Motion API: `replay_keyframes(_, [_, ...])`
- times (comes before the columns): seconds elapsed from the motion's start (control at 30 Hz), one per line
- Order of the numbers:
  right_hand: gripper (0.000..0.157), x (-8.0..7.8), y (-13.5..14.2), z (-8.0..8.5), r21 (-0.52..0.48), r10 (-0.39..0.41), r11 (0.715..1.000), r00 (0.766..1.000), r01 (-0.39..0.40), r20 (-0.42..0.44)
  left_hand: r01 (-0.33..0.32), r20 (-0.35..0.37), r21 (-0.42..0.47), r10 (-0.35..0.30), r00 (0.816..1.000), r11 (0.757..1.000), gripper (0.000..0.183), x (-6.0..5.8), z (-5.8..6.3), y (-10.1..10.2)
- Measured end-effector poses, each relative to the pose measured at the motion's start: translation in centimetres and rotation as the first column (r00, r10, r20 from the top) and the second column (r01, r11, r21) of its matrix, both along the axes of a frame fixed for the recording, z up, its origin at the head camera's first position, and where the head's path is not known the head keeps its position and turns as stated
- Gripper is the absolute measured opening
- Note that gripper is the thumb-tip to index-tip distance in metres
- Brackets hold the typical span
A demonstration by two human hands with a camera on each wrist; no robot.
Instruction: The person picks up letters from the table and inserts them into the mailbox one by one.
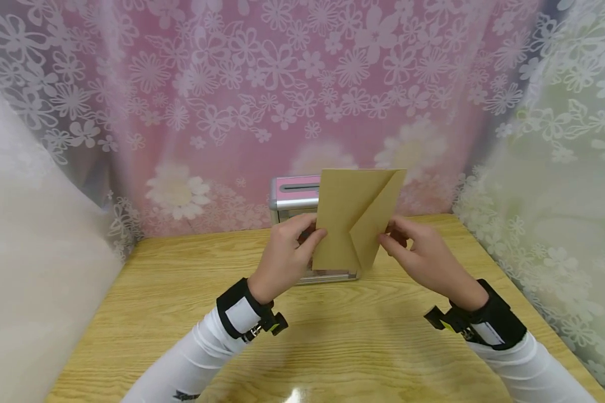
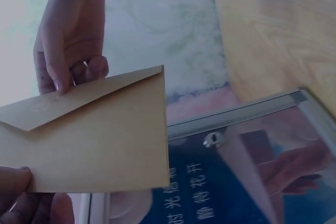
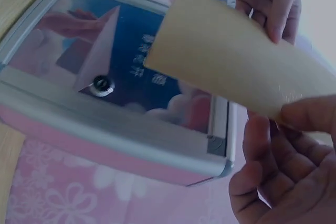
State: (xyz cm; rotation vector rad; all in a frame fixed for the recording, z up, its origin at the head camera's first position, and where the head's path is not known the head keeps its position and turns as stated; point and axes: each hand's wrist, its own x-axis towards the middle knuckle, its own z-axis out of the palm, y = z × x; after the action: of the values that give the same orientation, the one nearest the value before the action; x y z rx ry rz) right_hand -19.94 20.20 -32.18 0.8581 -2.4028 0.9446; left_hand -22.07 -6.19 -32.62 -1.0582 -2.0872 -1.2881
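A tan paper envelope (image 1: 338,212) is held upright above the table, its pointed flap side facing the head camera. My left hand (image 1: 288,254) pinches its left edge between thumb and fingers. On the opposite edge, the thumb and fingers of my right hand (image 1: 423,254) pinch the flap side. Behind the envelope stands a pink and silver box (image 1: 297,187) with a slot in its top, partly covered by the envelope in the head view. The left wrist view shows the box's picture front, with a round lock (image 2: 213,140) and white lettering.
A wood-grain table (image 1: 191,313) lies beneath both hands. Pink flowered curtain (image 1: 282,84) hangs close behind the box, and pale sheets (image 1: 559,212) enclose the table on either side. Each wrist wears a black strap with a small camera.
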Motion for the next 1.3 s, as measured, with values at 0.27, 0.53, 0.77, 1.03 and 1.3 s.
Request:
replay_keyframes(0.27, [0.013, -0.7, -1.6, 2.8, -0.107, -0.032, 0.994, 0.991, 0.018, -0.133, -0.071, -0.075, 0.122, 0.08, 0.994, 0.99, 0.018, -1.1, 3.1, 0.1])
replay_keyframes(0.53, [0.012, -0.6, -3.8, 7.3, -0.199, -0.062, 0.98, 0.969, 0.014, -0.239, -0.114, -0.128, 0.233, 0.147, 0.981, 0.966, 0.018, -2.5, 6.8, 0.6])
replay_keyframes(0.77, [0.012, -0.8, -5.0, 10.0, -0.202, -0.07, 0.979, 0.973, 0.025, -0.219, -0.149, -0.11, 0.272, 0.184, 0.977, 0.951, 0.015, -3.7, 8.5, 0.5])
replay_keyframes(1.03, [0.008, -2.3, -5.6, 11.2, -0.21, -0.071, 0.977, 0.969, 0.021, -0.235, -0.184, -0.098, 0.293, 0.221, 0.97, 0.938, 0.016, -5.0, 9.3, 0.4])
replay_keyframes(1.3, [0.007, -4.4, -6.7, 11.2, -0.215, -0.076, 0.976, 0.965, 0.021, -0.25, -0.251, -0.057, 0.312, 0.282, 0.958, 0.916, 0.018, -3.6, 10.9, 0.2])
